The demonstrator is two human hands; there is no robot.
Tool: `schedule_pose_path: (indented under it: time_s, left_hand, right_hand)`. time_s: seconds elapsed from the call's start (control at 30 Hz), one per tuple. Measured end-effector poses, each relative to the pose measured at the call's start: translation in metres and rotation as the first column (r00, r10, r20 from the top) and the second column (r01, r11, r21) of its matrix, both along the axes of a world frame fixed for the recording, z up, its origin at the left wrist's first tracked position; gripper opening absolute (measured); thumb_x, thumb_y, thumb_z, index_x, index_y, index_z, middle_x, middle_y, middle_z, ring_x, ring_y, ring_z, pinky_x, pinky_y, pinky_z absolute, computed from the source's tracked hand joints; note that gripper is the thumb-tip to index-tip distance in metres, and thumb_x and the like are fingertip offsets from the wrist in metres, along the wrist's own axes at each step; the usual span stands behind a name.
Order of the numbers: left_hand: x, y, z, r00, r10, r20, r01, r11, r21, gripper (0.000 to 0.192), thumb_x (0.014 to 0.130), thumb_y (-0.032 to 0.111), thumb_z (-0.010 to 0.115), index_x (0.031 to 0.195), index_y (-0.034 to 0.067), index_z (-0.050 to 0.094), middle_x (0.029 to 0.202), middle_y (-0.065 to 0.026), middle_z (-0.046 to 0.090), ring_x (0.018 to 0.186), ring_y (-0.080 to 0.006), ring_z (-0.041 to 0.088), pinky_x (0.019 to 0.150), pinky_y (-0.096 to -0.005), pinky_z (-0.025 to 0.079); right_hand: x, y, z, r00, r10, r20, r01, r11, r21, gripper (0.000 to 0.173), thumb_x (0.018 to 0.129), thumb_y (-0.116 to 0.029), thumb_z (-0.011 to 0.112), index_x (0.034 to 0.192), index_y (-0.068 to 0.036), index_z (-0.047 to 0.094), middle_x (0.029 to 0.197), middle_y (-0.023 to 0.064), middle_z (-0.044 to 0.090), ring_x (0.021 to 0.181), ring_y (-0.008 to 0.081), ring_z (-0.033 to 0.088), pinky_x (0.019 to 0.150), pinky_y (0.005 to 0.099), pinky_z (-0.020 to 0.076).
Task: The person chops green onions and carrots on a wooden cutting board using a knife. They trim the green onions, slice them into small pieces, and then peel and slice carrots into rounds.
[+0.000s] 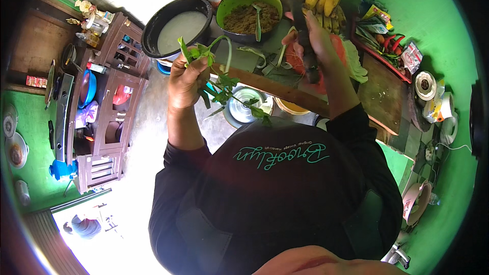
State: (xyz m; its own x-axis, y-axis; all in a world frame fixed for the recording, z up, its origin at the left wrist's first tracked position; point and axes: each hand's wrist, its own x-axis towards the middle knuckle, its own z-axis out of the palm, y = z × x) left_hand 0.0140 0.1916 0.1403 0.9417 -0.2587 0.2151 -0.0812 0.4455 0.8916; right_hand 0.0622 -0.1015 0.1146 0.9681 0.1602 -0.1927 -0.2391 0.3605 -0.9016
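Observation:
My left hand (190,78) pinches leafy green herb stalks (225,84), which look like celery leaf. One pale stem curves up over the fingers, and the leaves droop towards my shirt. In my right hand (321,38) is a large knife (294,2), its dark blade pointing away from me and its handle in my grip. Below that hand, a red plastic bag (332,47) lies on the counter beside a pale green cabbage-like leaf (355,63). Cut green pieces (254,53) are scattered on the counter between my hands.
A black basin (147,42) of cloudy liquid and a green bowl (225,5) of brown crumbly food with a spoon stand at the back. Bananas (324,2) lie behind my right hand. A red tray (382,55) of chillies and packets and a wooden board (378,95) are rightward.

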Motion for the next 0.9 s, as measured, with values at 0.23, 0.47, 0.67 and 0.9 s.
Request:
schedule_pose_path:
  time_s: [0.23, 0.47, 0.67, 0.9]
  left_hand:
    - [-0.004, -0.016, 0.000, 0.991, -0.123, 0.058, 0.123, 0.992, 0.014, 0.013, 0.081, 0.011, 0.064, 0.091, 0.002, 0.062, 0.077, 0.0003, 0.059, 0.051, -0.0017, 0.040, 0.044, -0.0177, 0.028]
    - [-0.010, -0.038, 0.010, 0.964, -0.263, 0.034, 0.260, 0.964, 0.061, 0.032, 0.075, 0.019, 0.073, 0.099, 0.001, 0.061, 0.084, -0.0024, 0.059, 0.059, -0.0059, 0.048, 0.048, -0.0191, 0.034]
    - [-0.021, -0.032, 0.008, 0.954, -0.289, 0.080, 0.273, 0.948, 0.165, 0.029, 0.072, 0.018, 0.072, 0.091, 0.000, 0.061, 0.075, -0.0024, 0.056, 0.059, -0.0079, 0.049, 0.050, -0.0223, 0.038]
    - [-0.017, -0.005, -0.008, 0.913, -0.397, -0.098, 0.407, 0.905, 0.124, 0.030, 0.079, 0.017, 0.070, 0.102, -0.001, 0.062, 0.086, -0.0039, 0.061, 0.071, -0.0089, 0.054, 0.063, -0.0229, 0.043]
  right_hand:
    - [-0.049, 0.030, 0.000, 0.988, -0.126, 0.088, 0.119, 0.990, 0.082, 0.058, 0.096, -0.053, 0.023, 0.120, -0.004, 0.042, 0.064, 0.0098, 0.057, 0.040, 0.0120, 0.048, 0.037, 0.0244, 0.0414]
    - [-0.091, 0.052, -0.030, 0.996, 0.056, -0.075, -0.017, 0.894, 0.448, 0.051, 0.096, -0.039, 0.036, 0.127, 0.000, 0.038, 0.068, 0.0105, 0.059, 0.042, 0.0124, 0.049, 0.040, 0.0250, 0.0416]
    - [-0.085, 0.050, -0.027, 0.979, 0.202, 0.027, -0.203, 0.962, 0.183, 0.036, 0.087, -0.027, 0.048, 0.110, 0.000, 0.054, 0.078, 0.0116, 0.064, 0.044, 0.0118, 0.051, 0.041, 0.0246, 0.0420]
    - [-0.087, 0.045, 0.012, 0.956, 0.047, 0.291, 0.001, 0.987, -0.163, 0.013, 0.082, -0.010, 0.055, 0.089, 0.000, 0.061, 0.078, 0.0080, 0.064, 0.053, 0.0073, 0.051, 0.049, 0.0216, 0.0415]
